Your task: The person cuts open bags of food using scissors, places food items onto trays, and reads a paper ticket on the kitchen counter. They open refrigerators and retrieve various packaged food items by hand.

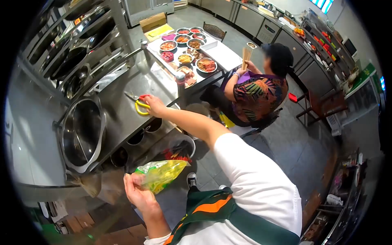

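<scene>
My left hand (141, 195) is closed on the edge of a green and yellow plastic packet (163, 174), partly see-through, held low in front of my apron. My right arm stretches out over the steel counter (118, 116). There my right hand (155, 107) has its fingers closed at the red handle of a pair of scissors (141, 107). The scissors' other handle is yellow, and their blades point left, away from my hand. Beneath the packet, a pale bucket (191, 143) contains red items.
A divided steel pot (69, 134) rests at the counter's left end, beside a rack of pans (69, 61). A table beyond bears several bowls of food (184, 59) and a white tray (222, 55). A seated person (261, 96) at right holds a bundle of sticks (246, 57).
</scene>
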### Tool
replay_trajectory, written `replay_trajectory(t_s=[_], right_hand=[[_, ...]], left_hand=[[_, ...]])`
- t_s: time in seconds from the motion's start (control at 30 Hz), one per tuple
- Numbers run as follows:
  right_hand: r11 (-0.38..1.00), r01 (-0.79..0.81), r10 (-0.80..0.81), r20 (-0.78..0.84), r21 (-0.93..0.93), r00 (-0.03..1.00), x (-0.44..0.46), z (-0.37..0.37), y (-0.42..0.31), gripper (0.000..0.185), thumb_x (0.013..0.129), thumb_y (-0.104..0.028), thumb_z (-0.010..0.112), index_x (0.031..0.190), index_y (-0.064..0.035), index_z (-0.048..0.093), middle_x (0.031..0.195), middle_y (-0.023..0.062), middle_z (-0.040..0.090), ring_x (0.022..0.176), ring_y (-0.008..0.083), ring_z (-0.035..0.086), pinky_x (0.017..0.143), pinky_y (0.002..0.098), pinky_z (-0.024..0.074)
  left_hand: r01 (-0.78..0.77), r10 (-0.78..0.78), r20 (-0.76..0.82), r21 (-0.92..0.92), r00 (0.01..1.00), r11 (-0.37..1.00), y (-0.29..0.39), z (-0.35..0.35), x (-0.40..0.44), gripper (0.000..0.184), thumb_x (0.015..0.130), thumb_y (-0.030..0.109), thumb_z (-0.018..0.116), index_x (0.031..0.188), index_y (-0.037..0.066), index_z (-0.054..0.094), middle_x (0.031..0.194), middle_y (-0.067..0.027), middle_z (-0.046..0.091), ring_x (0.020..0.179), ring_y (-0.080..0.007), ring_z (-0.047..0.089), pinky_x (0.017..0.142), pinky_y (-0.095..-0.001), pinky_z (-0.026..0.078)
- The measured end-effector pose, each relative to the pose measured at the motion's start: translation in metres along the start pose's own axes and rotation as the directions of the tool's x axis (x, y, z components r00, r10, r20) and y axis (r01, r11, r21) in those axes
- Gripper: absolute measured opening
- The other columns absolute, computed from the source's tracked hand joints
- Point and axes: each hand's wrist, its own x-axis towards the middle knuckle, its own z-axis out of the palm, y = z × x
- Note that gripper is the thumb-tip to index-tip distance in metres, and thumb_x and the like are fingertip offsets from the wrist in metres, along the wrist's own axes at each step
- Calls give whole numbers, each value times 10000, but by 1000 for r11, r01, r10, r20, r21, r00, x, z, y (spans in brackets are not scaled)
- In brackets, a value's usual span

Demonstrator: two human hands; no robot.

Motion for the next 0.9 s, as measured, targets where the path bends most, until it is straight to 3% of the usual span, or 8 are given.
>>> replay_trajectory(t_s=[0.23,0.3,0.5,0.63,0.67,0.73,0.87,0.9], right_hand=[[973,-144,60,402,180,914,-192,-176,24,408,613,-77,529,1010,-55,437,783,132,487,664,250,490,592,344,405],[921,-341,207,505,188,838,-244,-247,3,532,604,-72,543,1114,-61,391,1019,118,490,921,225,506,797,322,413],[835,-402,313,275,375,909,-372,-381,-21,867,579,-317,705,1255,-92,212,1241,133,290,1162,255,259,952,357,227],[452,-616,671,209,645,711,-425,-449,-13,907,581,-221,731,1272,-97,156,1282,89,209,1164,219,244,935,357,246],[564,-460,611,29,685,791,-443,-463,0,882,590,-168,720,1266,-74,161,1276,81,228,1168,203,231,929,363,259],[301,-399,737,54,866,674,-471,-494,25,867,583,-120,717,1260,-76,177,1267,83,250,1169,204,235,918,350,283],[373,-535,878,-102,758,468,-519,-556,78,841,580,-69,706,1250,-97,198,1239,82,290,1129,206,311,884,331,338],[506,-389,793,-237,770,561,-530,-571,89,807,623,-85,678,1258,-148,184,1243,96,285,1117,216,340,886,373,340]], left_hand=[[122,-113,166,-44,980,992,-48,87,-35,198,833,120,425,637,95,413,573,24,382,560,-69,372,555,-212,329],[158,-144,201,-56,969,986,-73,119,-55,193,831,120,427,640,95,419,584,21,401,565,-68,383,559,-209,336],[473,-378,461,-107,803,875,-167,218,-139,198,824,170,436,661,70,483,584,-15,499,548,-112,473,588,-245,418],[743,-571,605,-50,554,668,-251,288,-177,229,829,198,418,663,61,495,584,-47,515,561,-159,497,610,-312,431],[746,-607,582,1,542,666,-271,314,-199,229,827,192,418,647,67,484,578,-42,507,547,-167,488,599,-319,423],[809,-677,608,93,416,580,-316,358,-228,229,823,191,423,629,79,465,553,-30,479,523,-167,468,575,-309,412],[821,-736,581,192,346,538,-393,445,-288,174,813,160,438,653,95,454,557,-19,455,521,-140,451,541,-285,403],[830,-747,587,213,312,515,-412,465,-301,161,812,150,438,662,95,455,571,-19,463,533,-143,462,548,-288,410]])
